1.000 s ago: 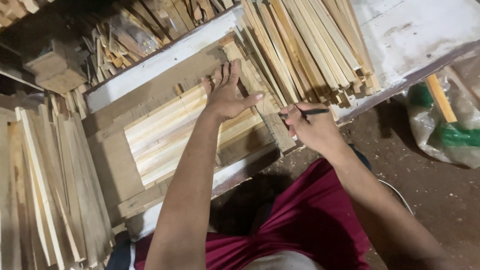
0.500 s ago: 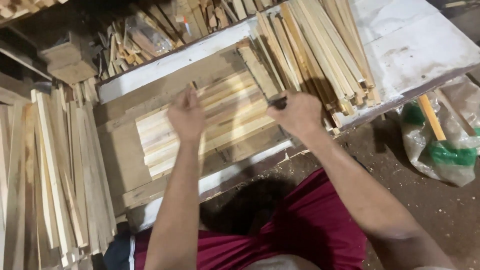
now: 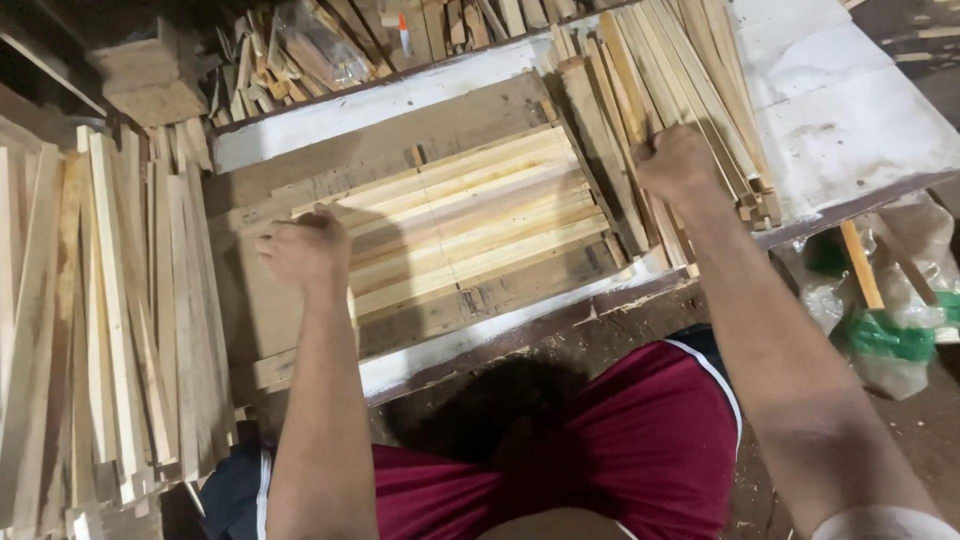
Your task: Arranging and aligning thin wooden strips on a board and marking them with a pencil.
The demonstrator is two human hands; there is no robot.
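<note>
Wooden slats (image 3: 470,225) between both fists

slat row (image 3: 465,225) between left pile (image 3: 110,320), right pile (image 3: 680,110)

Maroon shorts w/ white trim, bare arms

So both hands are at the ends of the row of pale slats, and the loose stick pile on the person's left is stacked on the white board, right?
Not quite. The head view shows the left hand and right hand at the ends of the row of pale slats, but the left stick pile stands beside the bench, off the white board.
</note>
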